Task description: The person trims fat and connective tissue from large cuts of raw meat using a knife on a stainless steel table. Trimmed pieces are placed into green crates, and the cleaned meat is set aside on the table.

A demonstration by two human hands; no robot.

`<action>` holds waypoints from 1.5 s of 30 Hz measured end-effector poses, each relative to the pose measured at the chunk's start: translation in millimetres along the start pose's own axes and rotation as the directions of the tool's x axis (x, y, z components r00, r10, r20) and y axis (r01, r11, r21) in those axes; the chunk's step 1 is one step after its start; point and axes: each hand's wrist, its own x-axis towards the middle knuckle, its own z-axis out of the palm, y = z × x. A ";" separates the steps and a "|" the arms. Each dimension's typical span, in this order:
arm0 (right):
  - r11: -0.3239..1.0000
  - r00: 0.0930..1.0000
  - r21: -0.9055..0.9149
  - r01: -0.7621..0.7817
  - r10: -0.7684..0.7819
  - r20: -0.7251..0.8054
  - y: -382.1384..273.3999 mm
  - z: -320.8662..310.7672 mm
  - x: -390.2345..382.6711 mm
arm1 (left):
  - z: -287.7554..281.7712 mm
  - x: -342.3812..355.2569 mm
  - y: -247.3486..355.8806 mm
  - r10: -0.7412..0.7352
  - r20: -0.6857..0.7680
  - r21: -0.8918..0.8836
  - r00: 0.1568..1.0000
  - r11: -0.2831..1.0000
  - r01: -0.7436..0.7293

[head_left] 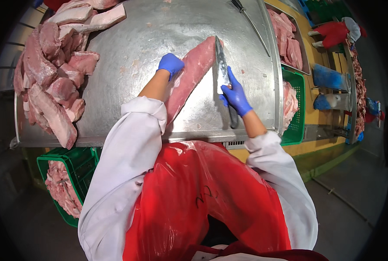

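Observation:
A long pink pork loin [192,75] lies aslant on the steel table [128,56], its far end to the right. My left hand [171,65], in a blue glove, is closed on the loin's left edge; the fingertips are hidden. In my right hand [236,96], also blue-gloved, is a knife [221,65] with a broad, smeared blade and a dark handle. The blade points away from me, its tip at the far right end of the loin. My right index finger stretches along the blade's base.
A heap of meat pieces [54,78] covers the table's left side. A sharpening steel [252,26] lies at the back right. Beyond the right edge are a metal tray of meat [308,48] and a green crate [297,113]. Another green crate [63,153] stands low left. A person in red [335,35] is far right.

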 end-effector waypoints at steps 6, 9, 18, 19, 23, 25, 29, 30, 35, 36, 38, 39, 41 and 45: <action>0.994 0.995 -0.105 0.034 -0.023 0.101 8.8 76.7 78.6 | 5.9 21.4 -37.6 0.006 0.032 0.057 0.999 0.998 -0.008; 0.949 0.981 -0.315 -0.002 0.062 0.182 -18.4 78.3 83.4 | 6.8 21.0 -26.2 0.052 0.032 0.037 0.998 0.998 -0.053; 0.948 0.780 -0.218 -0.233 0.315 0.541 -44.0 -15.1 -113.2 | -8.6 18.9 -92.2 -0.194 0.100 -0.408 0.976 0.887 0.218; 0.938 0.763 -0.157 -0.307 0.342 0.549 -51.5 -20.8 -122.8 | -8.4 14.8 -85.6 -0.205 0.084 -0.382 0.975 0.897 0.222; 0.984 0.972 -0.070 -0.163 0.172 0.159 -36.6 -28.4 -73.8 | -8.6 -14.5 -18.3 -0.209 0.159 -0.450 0.965 0.854 0.259; 0.999 0.996 -0.039 -0.031 0.034 0.083 -0.4 -11.8 -25.1 | 0.8 2.9 -30.9 -0.162 0.161 -0.186 0.973 0.964 0.192; 0.995 0.998 0.104 -0.008 0.002 0.057 -7.4 52.5 24.4 | -7.3 4.8 -40.1 -0.094 0.097 -0.162 0.991 0.981 0.109; 1.000 0.997 0.021 0.003 -0.005 0.074 -6.8 62.7 40.2 | -6.2 4.3 -37.4 -0.047 0.087 -0.143 0.995 0.988 0.059; 0.897 0.968 -0.427 0.113 -0.003 0.250 -20.3 82.3 65.2 | -7.4 -2.2 -28.4 0.021 0.057 -0.099 0.998 0.995 -0.015; 0.843 0.950 -0.514 0.156 0.014 0.312 -24.7 80.4 49.3 | -8.8 -3.9 -34.8 0.008 0.037 -0.153 0.999 0.988 -0.002; 0.871 0.914 -0.472 0.133 0.077 0.399 -9.9 61.8 14.1 | -12.3 -5.5 -51.3 -0.024 -0.014 -0.270 1.000 0.963 0.020; 0.887 0.897 -0.451 0.103 0.113 0.428 -5.6 53.5 1.0 | -10.0 -5.6 -52.5 -0.001 -0.025 -0.290 1.000 0.957 -0.007; 0.877 0.893 -0.470 0.096 0.133 0.430 -13.0 59.1 14.8 | -7.1 -5.5 -56.1 0.040 -0.053 -0.329 0.998 0.943 -0.055; 0.911 0.913 -0.407 0.057 0.117 0.391 -18.6 72.9 47.3 | -8.2 -23.9 -11.2 0.029 -0.004 -0.496 1.000 0.868 -0.028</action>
